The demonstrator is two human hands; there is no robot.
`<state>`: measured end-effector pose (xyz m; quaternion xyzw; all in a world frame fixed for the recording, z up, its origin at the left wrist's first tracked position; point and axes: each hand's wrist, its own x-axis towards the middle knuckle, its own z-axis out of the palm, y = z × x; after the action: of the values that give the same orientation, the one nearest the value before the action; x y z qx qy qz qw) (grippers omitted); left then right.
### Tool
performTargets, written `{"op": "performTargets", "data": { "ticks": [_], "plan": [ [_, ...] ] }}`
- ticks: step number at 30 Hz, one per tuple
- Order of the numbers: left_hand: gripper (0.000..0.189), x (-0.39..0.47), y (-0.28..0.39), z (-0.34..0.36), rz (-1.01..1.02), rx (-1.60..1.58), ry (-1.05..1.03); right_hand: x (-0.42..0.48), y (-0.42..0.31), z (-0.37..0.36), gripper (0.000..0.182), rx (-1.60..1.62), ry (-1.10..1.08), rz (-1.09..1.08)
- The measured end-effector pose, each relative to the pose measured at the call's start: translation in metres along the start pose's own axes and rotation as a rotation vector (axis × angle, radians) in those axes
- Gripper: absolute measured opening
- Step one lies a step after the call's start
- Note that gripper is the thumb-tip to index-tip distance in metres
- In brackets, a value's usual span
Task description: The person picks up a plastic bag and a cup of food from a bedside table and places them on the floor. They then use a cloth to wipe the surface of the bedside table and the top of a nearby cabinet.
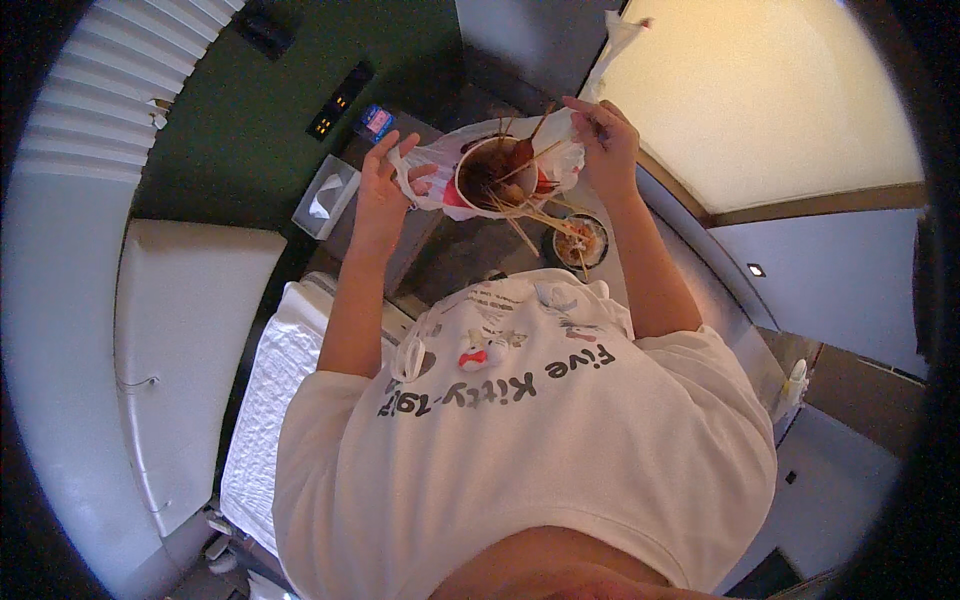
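Note:
My left hand point(381, 184) holds the left edge of a thin white plastic bag point(439, 154), with some fingers spread inside its opening. At the bag's right edge, my right hand point(609, 146) grips the plastic, its index finger pointing out. Between both hands a white paper tub point(534, 184) stands in the opened bag. Dark broth and pieces of food show inside the tub. Several thin wooden skewers point(544, 124) stick out of it, one with reddish-brown food on it. More bare skewers point(521, 229) jut over the near rim.
Below the bag is a round dark-rimmed container point(601, 259) with food scraps and sticks. A tissue box point(330, 196) and a small blue package point(376, 120) are on the dark cabinet to the left. A white-covered bed point(266, 405) lies left, a lit frosted panel point(757, 97) right.

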<state>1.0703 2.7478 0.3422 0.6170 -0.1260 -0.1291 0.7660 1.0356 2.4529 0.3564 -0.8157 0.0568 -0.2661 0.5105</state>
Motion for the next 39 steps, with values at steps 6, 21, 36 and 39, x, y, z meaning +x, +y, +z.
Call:
{"op": "performTargets", "data": {
  "ticks": [6, 21, 36, 39],
  "plan": [
    [0.05, 0.002, 0.019, 0.015, -0.154, 0.038, 0.076, 0.009, 0.004, -0.004, 0.017, 0.162, -0.073, 0.067],
    [0.048, -0.005, 0.027, 0.027, -0.325, -0.011, 0.034, 0.015, -0.002, -0.014, 0.023, 0.125, -0.124, 0.232],
    [0.043, -0.004, 0.01, 0.014, -0.42, -0.137, 0.055, 0.006, -0.004, -0.018, 0.028, -0.098, -0.019, 0.301],
    [0.042, -0.004, 0.0, 0.007, -0.395, -0.199, -0.04, -0.002, 0.004, -0.003, 0.027, -0.018, -0.017, 0.131]
  ]
}}
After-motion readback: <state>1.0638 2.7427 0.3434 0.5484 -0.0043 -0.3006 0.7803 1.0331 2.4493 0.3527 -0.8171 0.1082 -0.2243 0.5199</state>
